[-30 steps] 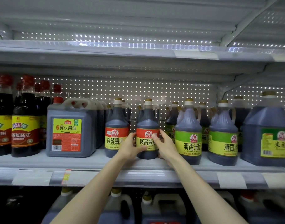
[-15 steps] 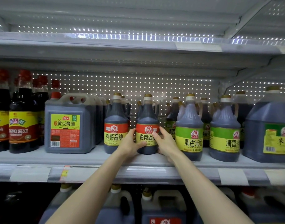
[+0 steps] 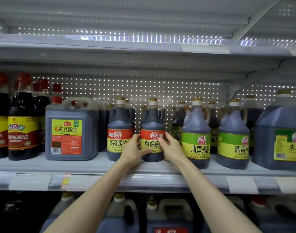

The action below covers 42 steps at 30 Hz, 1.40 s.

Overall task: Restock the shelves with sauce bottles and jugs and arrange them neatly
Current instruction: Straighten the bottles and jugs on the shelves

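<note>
Shelf (image 3: 96,165) mostly stocked. Left hand (image 3: 133,151) and right hand (image 3: 171,148) both clasp the red-label soy bottle (image 3: 152,132), standing front row beside its twin (image 3: 119,130) (label nearly square). Back rows possibly unfilled; view unclear.

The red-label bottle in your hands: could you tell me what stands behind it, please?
Behind the red-label bottle, held by the left hand and right hand, another bottle's brown cap peeks out. Its body is covered; how many follow is unclear.
</note>
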### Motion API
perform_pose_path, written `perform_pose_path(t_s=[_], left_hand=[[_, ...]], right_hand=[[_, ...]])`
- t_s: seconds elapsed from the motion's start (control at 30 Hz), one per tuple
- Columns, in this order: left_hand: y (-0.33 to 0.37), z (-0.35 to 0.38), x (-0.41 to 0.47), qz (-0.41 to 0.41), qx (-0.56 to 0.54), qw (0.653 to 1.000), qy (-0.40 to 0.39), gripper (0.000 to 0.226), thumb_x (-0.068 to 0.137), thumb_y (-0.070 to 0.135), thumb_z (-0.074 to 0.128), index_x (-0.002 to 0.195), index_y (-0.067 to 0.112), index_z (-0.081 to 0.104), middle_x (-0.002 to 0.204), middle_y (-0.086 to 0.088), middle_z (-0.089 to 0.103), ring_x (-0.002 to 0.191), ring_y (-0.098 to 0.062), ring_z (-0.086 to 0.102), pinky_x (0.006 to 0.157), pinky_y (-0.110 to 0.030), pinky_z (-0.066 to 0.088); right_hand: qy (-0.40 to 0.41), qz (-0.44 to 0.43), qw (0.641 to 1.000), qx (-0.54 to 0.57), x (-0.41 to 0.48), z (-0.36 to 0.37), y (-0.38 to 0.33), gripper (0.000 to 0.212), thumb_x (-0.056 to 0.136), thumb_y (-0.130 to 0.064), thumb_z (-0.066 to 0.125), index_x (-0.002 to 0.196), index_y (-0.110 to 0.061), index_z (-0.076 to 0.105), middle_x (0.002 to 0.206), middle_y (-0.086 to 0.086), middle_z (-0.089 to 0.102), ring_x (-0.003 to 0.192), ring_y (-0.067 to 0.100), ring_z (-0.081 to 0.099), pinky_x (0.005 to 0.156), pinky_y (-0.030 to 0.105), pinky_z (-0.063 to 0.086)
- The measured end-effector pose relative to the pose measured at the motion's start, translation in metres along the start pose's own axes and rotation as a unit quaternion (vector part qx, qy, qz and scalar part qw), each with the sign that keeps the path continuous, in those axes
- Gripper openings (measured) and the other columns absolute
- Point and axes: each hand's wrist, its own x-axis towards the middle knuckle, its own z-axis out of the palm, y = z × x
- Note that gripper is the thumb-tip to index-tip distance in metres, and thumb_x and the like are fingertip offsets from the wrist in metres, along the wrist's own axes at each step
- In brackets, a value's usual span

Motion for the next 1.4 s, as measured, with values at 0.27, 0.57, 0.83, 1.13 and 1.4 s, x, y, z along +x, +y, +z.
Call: perform_pose_path(t_s=[0.27, 0.57, 0.83, 1.13, 1.4], left_hand=[[0.0013, -0.0002, -0.0013, -0.002, 0.007, 1.000, -0.001, 0.064, 0.080, 0.016, 0.076, 0.135, 0.009, 0.042, 0.127, -0.009, 0.060, 0.105, -0.015, 0.056, 0.091, -0.028, 0.047], [0.0021, -0.0017, -0.0024, -0.007, 0.008, 1.000, -0.008, 0.065, 0.082, 0.016, 0.074, 0.137, 0.010, 0.040, 0.130, -0.009, 0.058, 0.116, -0.020, 0.056, 0.096, -0.033, 0.047], [0.0016, -0.0006, -0.0036, -0.003, 0.005, 1.000, -0.005, 0.062, 0.082, 0.015, 0.074, 0.135, 0.008, 0.042, 0.127, -0.009, 0.059, 0.102, -0.012, 0.054, 0.089, -0.027, 0.047], [0.0020, 0.0002, -0.0025, -0.006, 0.026, 1.000, 0.002, 0.061, 0.081, 0.018, 0.076, 0.132, 0.010, 0.044, 0.126, -0.008, 0.061, 0.113, -0.022, 0.059, 0.094, -0.031, 0.047], [0.0026, -0.0001, -0.0024, -0.011, 0.033, 0.999, -0.010, 0.062, 0.083, 0.018, 0.074, 0.135, 0.010, 0.041, 0.131, -0.009, 0.057, 0.119, -0.024, 0.056, 0.097, -0.034, 0.045]], right_hand=[[-0.001, 0.006, 1.000, 0.010, 0.0007, 0.0011, 0.0018, 0.031, 0.100, -0.037, 0.047, 0.131, -0.033, 0.050, 0.122, -0.002, 0.063, 0.112, 0.021, 0.060, 0.098, 0.049, 0.049], [0.008, -0.002, 1.000, -0.002, -0.0010, -0.0007, -0.0007, 0.027, 0.099, -0.038, 0.049, 0.126, -0.034, 0.051, 0.121, -0.001, 0.063, 0.111, 0.021, 0.060, 0.098, 0.049, 0.050], [-0.002, 0.013, 1.000, 0.011, -0.0037, 0.0000, -0.0020, 0.038, 0.100, -0.035, 0.048, 0.138, -0.028, 0.047, 0.128, 0.000, 0.061, 0.114, 0.021, 0.058, 0.098, 0.049, 0.050], [-0.006, 0.010, 1.000, -0.015, -0.0028, 0.0000, -0.0024, 0.044, 0.101, -0.035, 0.046, 0.144, -0.028, 0.041, 0.134, 0.001, 0.058, 0.119, 0.022, 0.056, 0.102, 0.050, 0.046], [0.000, 0.012, 1.000, -0.025, -0.0018, 0.0011, -0.0010, 0.047, 0.099, -0.040, 0.047, 0.144, -0.029, 0.040, 0.135, 0.001, 0.057, 0.119, 0.023, 0.056, 0.101, 0.050, 0.047]])
